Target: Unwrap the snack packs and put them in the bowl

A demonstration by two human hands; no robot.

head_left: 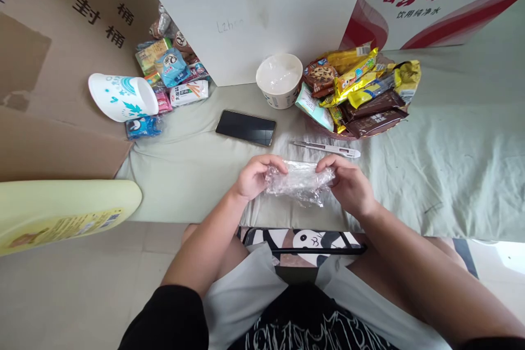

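Observation:
Between my two hands is a crumpled piece of clear plastic film (301, 178), held near the front edge of the cloth-covered surface. My left hand (255, 178) pinches its left end, thumb and fingers pressed together. At the other end my right hand (350, 181) grips the film the same way. Just beyond the hands lies a white pen-like utility knife (328, 149), apart from both. A black smartphone (246, 127) rests face up, farther off to the left. Behind it stands a white paper bowl (279, 79) with clear plastic inside.
A basket (371, 134) heaped with packaged snacks stands at the right back. On the left, a paper cup (122, 97) lies tipped beside several snack packets (172, 65). Cardboard boxes (262, 11) wall the back, and a yellow bottle-like container (69, 213) juts in from the left.

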